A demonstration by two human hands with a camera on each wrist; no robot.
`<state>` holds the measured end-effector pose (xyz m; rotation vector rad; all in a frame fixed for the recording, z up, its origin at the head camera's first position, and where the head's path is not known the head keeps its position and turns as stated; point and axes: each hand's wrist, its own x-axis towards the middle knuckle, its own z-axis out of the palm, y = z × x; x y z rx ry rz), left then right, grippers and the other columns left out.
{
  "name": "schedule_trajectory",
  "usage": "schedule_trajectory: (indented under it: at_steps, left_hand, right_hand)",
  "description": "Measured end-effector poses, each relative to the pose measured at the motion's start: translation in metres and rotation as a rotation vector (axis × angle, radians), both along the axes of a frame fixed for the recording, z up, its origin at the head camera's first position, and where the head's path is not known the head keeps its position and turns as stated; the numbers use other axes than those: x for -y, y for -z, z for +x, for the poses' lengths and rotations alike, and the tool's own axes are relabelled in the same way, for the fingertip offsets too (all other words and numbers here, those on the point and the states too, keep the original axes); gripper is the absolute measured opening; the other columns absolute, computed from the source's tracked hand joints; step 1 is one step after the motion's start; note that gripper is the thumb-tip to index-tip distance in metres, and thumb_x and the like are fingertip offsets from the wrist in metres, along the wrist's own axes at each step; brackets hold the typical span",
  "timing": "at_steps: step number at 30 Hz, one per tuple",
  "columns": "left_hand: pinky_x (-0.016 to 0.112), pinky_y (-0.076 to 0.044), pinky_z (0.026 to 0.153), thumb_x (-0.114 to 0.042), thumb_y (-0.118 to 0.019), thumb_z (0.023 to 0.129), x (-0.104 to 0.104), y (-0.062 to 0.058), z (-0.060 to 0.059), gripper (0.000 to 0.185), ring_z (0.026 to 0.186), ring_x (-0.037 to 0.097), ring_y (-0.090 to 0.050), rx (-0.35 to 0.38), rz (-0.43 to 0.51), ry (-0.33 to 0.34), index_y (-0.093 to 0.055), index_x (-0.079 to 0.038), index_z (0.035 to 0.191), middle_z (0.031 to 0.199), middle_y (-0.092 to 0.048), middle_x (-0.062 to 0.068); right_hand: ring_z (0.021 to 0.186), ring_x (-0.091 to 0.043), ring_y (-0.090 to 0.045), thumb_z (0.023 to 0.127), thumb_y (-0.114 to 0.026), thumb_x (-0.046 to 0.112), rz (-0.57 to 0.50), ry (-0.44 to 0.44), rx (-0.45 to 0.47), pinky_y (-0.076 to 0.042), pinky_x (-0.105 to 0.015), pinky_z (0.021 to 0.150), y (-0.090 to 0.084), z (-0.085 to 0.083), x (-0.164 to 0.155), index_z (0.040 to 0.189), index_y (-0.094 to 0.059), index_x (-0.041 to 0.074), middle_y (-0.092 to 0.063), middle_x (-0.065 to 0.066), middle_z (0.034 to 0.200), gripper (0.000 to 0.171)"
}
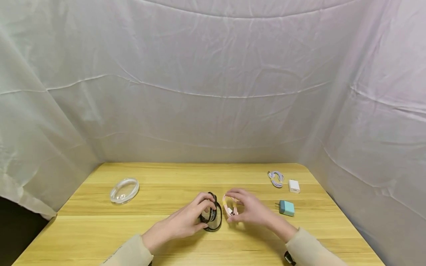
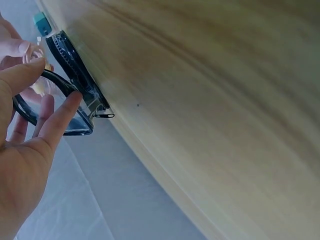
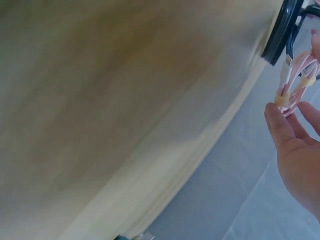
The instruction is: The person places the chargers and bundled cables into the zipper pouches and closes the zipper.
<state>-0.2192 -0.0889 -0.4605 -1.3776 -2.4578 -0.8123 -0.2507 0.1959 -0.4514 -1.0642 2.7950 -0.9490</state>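
In the head view, a small round clear zip case (image 1: pixel 217 226) with black edging stands with its lid raised at the middle of the wooden table. My left hand (image 1: pixel 186 218) grips the lid's black rim between thumb and fingers; the zip teeth and a zipper pull (image 2: pixel 105 116) show in the left wrist view. Just right of the case, my right hand (image 1: pixel 247 208) pinches a coiled pink cable (image 1: pixel 226 207) held by yellowish ties. A white connector (image 3: pixel 286 70) shows on the coil in the right wrist view, with the cable upright beside the case's black edge.
A clear round container (image 1: pixel 124 191) with a pale rim lies at the left of the table (image 1: pixel 159 175). On the right are a coiled lavender cable (image 1: pixel 276 179), a white charger plug (image 1: pixel 294 186) and a teal charger plug (image 1: pixel 287 208). Pale curtains (image 1: pixel 213 122) surround the table.
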Motion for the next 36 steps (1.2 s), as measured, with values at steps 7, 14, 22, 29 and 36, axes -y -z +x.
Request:
schedule_trajectory:
  at_steps: [7, 14, 22, 29, 36]
  left_hand:
    - [0.028, -0.051, 0.106, 0.002, -0.085, 0.082, 0.000, 0.000, 0.000, 0.053, 0.125, 0.020, -0.057, 0.030, -0.004, -0.008, -0.055, -0.008, 0.125, 0.145, -0.044, 0.009]
    - [0.030, -0.056, 0.099, 0.004, -0.083, 0.083, 0.001, 0.000, 0.000, 0.053, 0.112, 0.019, -0.063, 0.096, 0.014, -0.009, -0.055, -0.007, 0.128, 0.146, -0.043, 0.008]
    - [0.029, -0.057, 0.098, 0.004, -0.082, 0.084, 0.003, 0.002, -0.002, 0.054, 0.111, 0.015, -0.062, 0.122, 0.039, 0.003, -0.054, -0.008, 0.128, 0.147, -0.041, 0.007]
    - [0.028, -0.057, 0.097, 0.005, -0.081, 0.085, 0.004, 0.002, -0.002, 0.053, 0.111, 0.010, -0.060, 0.176, 0.061, 0.016, -0.053, -0.008, 0.128, 0.147, -0.040, 0.007]
    - [0.028, -0.057, 0.096, 0.005, -0.080, 0.085, 0.004, 0.001, -0.001, 0.053, 0.111, 0.010, -0.060, 0.177, 0.064, 0.014, -0.053, -0.008, 0.128, 0.147, -0.040, 0.008]
  right_hand:
    - [0.137, -0.043, -0.050, 0.078, -0.092, 0.035, 0.039, -0.033, 0.024, -0.042, -0.066, 0.111, 0.004, 0.001, 0.010, 0.148, -0.055, 0.006, -0.050, -0.018, 0.152, 0.084]
    - [0.135, -0.033, -0.053, 0.079, -0.091, 0.040, 0.094, -0.064, 0.011, -0.045, -0.057, 0.112, 0.009, 0.002, 0.021, 0.147, -0.057, 0.008, -0.054, -0.010, 0.150, 0.082]
    - [0.132, -0.028, -0.056, 0.079, -0.091, 0.041, 0.141, -0.069, -0.019, -0.049, -0.050, 0.110, 0.011, 0.003, 0.030, 0.146, -0.056, 0.006, -0.056, -0.007, 0.146, 0.082]
    - [0.135, -0.035, -0.054, 0.080, -0.089, 0.046, 0.164, -0.037, 0.005, -0.047, -0.055, 0.111, 0.007, 0.004, 0.036, 0.147, -0.055, 0.002, -0.054, -0.014, 0.150, 0.087]
    - [0.138, -0.042, -0.050, 0.075, -0.091, 0.048, 0.142, -0.056, 0.017, -0.042, -0.059, 0.114, 0.008, 0.001, 0.036, 0.147, -0.054, -0.002, -0.053, -0.024, 0.150, 0.095]
